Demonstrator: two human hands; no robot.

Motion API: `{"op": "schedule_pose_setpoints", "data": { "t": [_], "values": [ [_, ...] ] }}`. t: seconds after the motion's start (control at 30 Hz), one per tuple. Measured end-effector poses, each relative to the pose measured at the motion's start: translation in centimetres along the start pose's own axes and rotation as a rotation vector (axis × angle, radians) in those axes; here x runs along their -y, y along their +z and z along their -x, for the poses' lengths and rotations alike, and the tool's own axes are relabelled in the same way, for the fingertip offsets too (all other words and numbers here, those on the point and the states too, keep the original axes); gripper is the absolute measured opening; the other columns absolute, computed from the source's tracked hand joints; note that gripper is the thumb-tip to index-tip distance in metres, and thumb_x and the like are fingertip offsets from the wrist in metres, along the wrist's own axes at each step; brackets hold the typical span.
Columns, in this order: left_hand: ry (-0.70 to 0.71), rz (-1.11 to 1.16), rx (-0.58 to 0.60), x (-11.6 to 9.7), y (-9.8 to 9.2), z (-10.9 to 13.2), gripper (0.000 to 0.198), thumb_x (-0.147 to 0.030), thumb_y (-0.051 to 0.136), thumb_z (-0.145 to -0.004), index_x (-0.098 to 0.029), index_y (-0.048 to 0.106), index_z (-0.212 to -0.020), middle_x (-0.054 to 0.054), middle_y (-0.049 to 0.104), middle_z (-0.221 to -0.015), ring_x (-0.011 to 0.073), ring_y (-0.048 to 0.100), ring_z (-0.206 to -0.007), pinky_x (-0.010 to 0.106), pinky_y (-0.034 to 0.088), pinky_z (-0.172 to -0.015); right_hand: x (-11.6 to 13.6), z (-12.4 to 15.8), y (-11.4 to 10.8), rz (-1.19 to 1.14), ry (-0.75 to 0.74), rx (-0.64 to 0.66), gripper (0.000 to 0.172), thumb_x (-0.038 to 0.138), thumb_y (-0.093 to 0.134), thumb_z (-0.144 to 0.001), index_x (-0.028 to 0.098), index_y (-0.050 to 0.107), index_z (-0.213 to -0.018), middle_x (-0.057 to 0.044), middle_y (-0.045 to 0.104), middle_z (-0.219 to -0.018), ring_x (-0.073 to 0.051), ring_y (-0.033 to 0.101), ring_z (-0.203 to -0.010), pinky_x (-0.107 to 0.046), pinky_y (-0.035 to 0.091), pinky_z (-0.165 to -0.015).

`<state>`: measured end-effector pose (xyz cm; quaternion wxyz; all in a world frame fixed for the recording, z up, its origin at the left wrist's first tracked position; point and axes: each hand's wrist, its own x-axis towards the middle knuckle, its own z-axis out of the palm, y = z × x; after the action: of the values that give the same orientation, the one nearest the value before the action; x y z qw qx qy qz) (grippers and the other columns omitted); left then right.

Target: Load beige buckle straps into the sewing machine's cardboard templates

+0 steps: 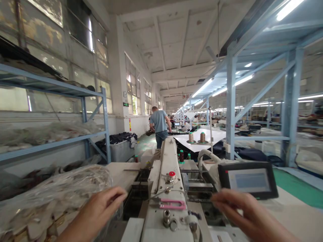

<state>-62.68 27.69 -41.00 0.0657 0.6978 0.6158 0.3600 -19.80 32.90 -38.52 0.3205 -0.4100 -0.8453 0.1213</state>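
Observation:
My left hand (102, 203) is raised left of the sewing machine's pale head (165, 191), near a clear plastic bag (83, 178) of beige pieces. Its fingers are loosely bent, and no object shows in it. To the right of the machine, my right hand (239, 206) hovers below the control screen (249, 179). Its fingers are slightly curved with a gap below them; the fingertips are blurred, and nothing shows in that hand either. Pink thread snips (172, 204) lie on top of the machine head, behind a metal knob (166, 216). A red-topped part (172, 174) sits farther back.
Two tan thread cones (202, 137) and a dark spool (181, 155) stand behind the machine. A blue shelf rack (106, 124) and a grey bin (122, 149) are left; a blue post (230, 101) rises right. A person (158, 122) in a blue shirt is ahead, back turned.

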Motion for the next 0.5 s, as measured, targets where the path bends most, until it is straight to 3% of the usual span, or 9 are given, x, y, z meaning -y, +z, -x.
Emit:
{"op": "schedule_pose_setpoints", "data": {
  "t": [0.1, 0.2, 0.3, 0.4, 0.5],
  "values": [
    [0.147, 0.072, 0.078, -4.4, 1.1, -6.8, 0.035, -0.038, 0.047, -0.092, -0.021, 0.073, -0.109, 0.005, 0.075, -0.105, 0.0206, 0.069, -0.094, 0.03, 0.052, -0.085, 3.0, -10.2, -0.3, -0.148, 0.083, 0.098, 0.026, 0.035, 0.056, -0.087, 0.016, 0.075, -0.085, -0.007, 0.071, -0.083, -0.021, 0.063, -0.08, -0.028, 0.049, -0.072],
    [0.249, 0.072, 0.146, -6.0, 3.3, -11.0, 0.037, -0.032, 0.051, -0.089, -0.018, 0.07, -0.118, 0.008, 0.073, -0.113, 0.0209, 0.066, -0.098, 0.031, 0.05, -0.088, 4.1, -16.5, 2.2, -0.174, 0.17, 0.201, 0.023, 0.026, 0.061, -0.084, 0.011, 0.077, -0.093, -0.006, 0.072, -0.086, -0.018, 0.062, -0.08, -0.025, 0.047, -0.07],
    [0.288, 0.076, 0.249, -5.9, 4.5, -12.8, 0.028, -0.027, 0.056, -0.087, -0.018, 0.074, -0.107, 0.005, 0.075, -0.101, 0.0187, 0.066, -0.092, 0.028, 0.048, -0.085, 4.8, -18.6, 4.5, -0.156, 0.224, 0.331, 0.018, 0.017, 0.066, -0.078, 0.012, 0.079, -0.089, -0.001, 0.07, -0.076, -0.014, 0.058, -0.071, -0.021, 0.043, -0.063],
    [0.29, 0.113, 0.344, -5.6, 4.7, -13.0, 0.021, -0.024, 0.062, -0.085, -0.018, 0.077, -0.098, 0.001, 0.074, -0.089, 0.0166, 0.066, -0.084, 0.024, 0.047, -0.078, 5.9, -19.2, 5.5, -0.093, 0.263, 0.463, 0.011, 0.012, 0.068, -0.071, 0.017, 0.077, -0.074, 0.004, 0.062, -0.06, -0.011, 0.052, -0.06, -0.02, 0.038, -0.055],
    [0.274, 0.118, 0.335, -5.5, 5.1, -12.7, 0.018, -0.02, 0.065, -0.082, -0.017, 0.078, -0.094, 0.002, 0.072, -0.087, 0.0163, 0.066, -0.082, 0.024, 0.046, -0.075, 7.1, -19.6, 5.8, -0.012, 0.303, 0.543, 0.014, 0.008, 0.064, -0.067, 0.018, 0.068, -0.059, 0.005, 0.054, -0.05, -0.01, 0.047, -0.051, -0.02, 0.034, -0.048]
  ]
}}
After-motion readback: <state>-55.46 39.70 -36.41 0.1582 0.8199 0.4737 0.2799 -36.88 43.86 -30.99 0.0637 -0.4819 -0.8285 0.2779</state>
